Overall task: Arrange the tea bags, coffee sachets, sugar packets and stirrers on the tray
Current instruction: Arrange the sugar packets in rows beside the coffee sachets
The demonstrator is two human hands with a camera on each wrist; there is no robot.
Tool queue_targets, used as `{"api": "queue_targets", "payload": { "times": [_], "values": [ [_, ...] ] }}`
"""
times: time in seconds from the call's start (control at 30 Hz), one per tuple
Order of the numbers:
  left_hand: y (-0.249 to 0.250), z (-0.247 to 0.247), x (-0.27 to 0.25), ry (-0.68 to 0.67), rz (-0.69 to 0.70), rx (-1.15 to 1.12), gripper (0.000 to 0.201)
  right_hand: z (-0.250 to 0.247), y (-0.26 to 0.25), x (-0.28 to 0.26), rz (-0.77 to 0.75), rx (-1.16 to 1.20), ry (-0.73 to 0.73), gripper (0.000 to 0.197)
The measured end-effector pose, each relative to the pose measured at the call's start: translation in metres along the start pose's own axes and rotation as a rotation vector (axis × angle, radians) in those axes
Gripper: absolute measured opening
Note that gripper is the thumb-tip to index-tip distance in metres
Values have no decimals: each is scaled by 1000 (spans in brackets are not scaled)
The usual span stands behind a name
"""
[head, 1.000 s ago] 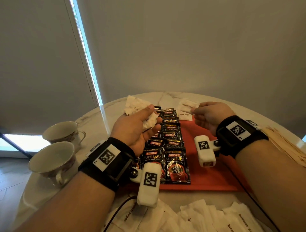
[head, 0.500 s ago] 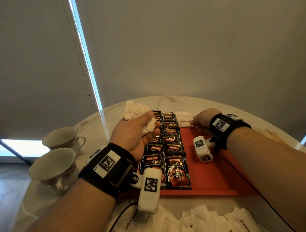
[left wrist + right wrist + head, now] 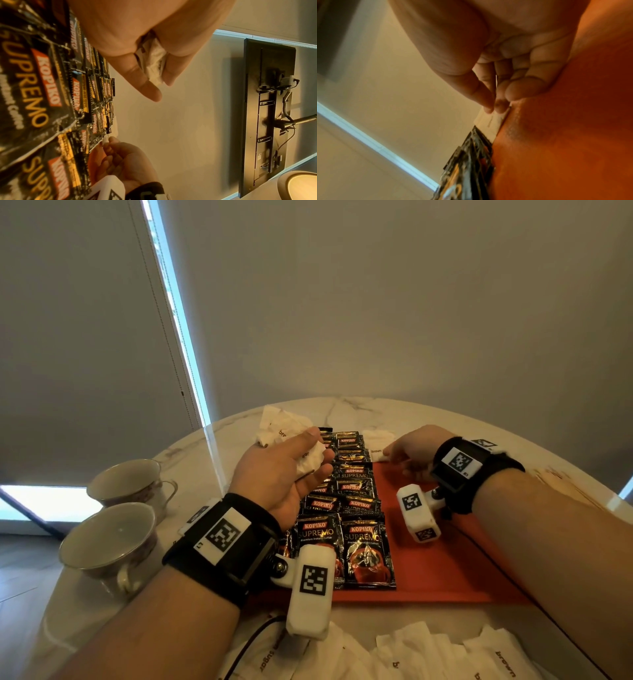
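Sugar packets (image 3: 310,461) sit bunched in your left hand (image 3: 277,474), its fingers curled round the crumpled white paper; the left wrist view shows the wad (image 3: 154,63) squeezed between thumb and fingers above the coffee sachets (image 3: 349,508). Those black sachets lie in two overlapping columns down the left part of the red tray (image 3: 445,563), on a round marble table (image 3: 219,446).

Your right hand (image 3: 409,451) is down at the tray's far edge, thumb and fingertips (image 3: 489,106) pinching the near end of one white packet (image 3: 376,451) that lies flat just right of the farthest sachets. In the right wrist view that packet (image 3: 489,121) rests where the tray's red surface (image 3: 565,135) ends, touching the sachet column (image 3: 471,155).

More white packets lie in a crumpled heap (image 3: 277,426) beyond your left hand and in a loose spread (image 3: 428,655) along the table's near edge. Wooden stirrers (image 3: 565,484) lie on the table right of the tray, behind your right forearm. Two teacups (image 3: 113,539) stand at the left, off the tray.
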State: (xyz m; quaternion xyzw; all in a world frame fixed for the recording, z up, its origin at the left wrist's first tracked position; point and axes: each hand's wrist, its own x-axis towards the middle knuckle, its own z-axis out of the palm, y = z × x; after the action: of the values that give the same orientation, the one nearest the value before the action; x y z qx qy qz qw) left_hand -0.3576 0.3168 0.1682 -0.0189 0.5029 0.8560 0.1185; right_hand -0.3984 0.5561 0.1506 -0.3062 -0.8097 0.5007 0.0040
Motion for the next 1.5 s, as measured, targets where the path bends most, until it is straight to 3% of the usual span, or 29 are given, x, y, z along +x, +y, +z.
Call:
{"api": "queue_targets", "payload": {
  "times": [0.37,0.47,0.63,0.77,1.1,1.27,1.5],
  "values": [
    [-1,-1,-2,-51,-83,30,16,6,-5,-12,-16,125,-62,19],
    [-1,0,-5,-97,-122,71,16,2,-11,-32,-126,283,-108,18],
    [-4,2,-13,-220,-157,223,28,8,-17,-86,-395,427,-434,42],
    [-6,2,-19,-284,-132,313,32,19,-15,-105,-521,360,-469,23],
    [5,2,-14,-230,-84,172,25,18,-18,-97,-444,616,-466,19],
    [5,1,-11,-187,-71,122,24,23,-18,-96,-459,627,-457,12],
    [1,2,-11,-147,-34,137,18,23,-20,-95,-437,662,-458,23]
  ]
}}
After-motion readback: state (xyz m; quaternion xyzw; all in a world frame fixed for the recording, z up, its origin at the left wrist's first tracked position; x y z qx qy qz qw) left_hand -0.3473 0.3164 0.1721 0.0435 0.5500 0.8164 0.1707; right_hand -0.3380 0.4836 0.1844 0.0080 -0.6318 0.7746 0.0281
